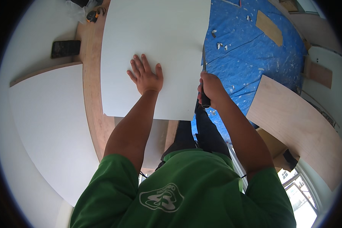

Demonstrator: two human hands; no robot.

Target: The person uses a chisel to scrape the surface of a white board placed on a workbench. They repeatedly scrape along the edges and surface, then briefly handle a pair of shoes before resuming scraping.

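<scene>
A large white board point(159, 31) lies flat before me on top of a wooden surface. My left hand point(149, 77) rests palm down on it, fingers spread, with nothing held. My right hand point(212, 85) is closed around the dark handle of a long, narrow-bladed hand tool point(204, 61). The blade points away from me along the board's right edge, which looks slightly uneven. Whether the blade is a saw or a file I cannot tell. Its tip is at the board's edge.
A smartphone point(65, 49) and a tape measure point(92, 16) lie at the left. Another white panel point(51, 119) is at the lower left. Blue sheeting point(239, 54) with scattered scraps covers the floor. A plywood sheet point(296, 122) stands at the right, near a cardboard box point(269, 139).
</scene>
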